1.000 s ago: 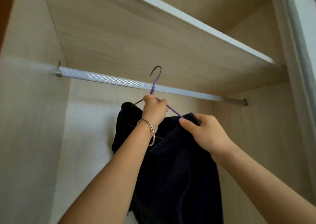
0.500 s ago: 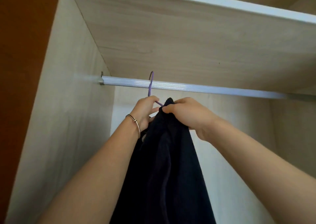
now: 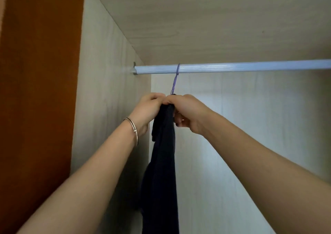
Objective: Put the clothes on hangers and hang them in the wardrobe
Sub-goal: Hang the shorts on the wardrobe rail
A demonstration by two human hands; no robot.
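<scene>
The wardrobe (image 3: 107, 94) stands open in front of the person, its pale wood-grain walls filling most of what I can see. By my reckoning this one piece is all but hung. A long dark garment (image 3: 161, 180) drops straight down from just under the silver rail (image 3: 250, 67), near the rail's left end and close to the side wall. Both arms reach up to it. The left hand (image 3: 148, 108) has its fingers curled tight around the bunched top of the cloth, and the right hand (image 3: 188, 112) grips the same bunch from the other side, knuckles touching the left. Above them the thin purple hanger (image 3: 174, 83) runs up and its hook sits over the rail; its shoulders are hidden under cloth and fingers. What seems left here is to let go and perhaps straighten the fabric. No other clothes show on the rail, so I cannot tell how many remain.

As for the room, a broad orange-brown panel (image 3: 39, 90) borders the wardrobe on the left, and a wood-grain board (image 3: 215, 28) roofs the hanging space. A slim metal bangle (image 3: 134, 131) circles the left wrist.
</scene>
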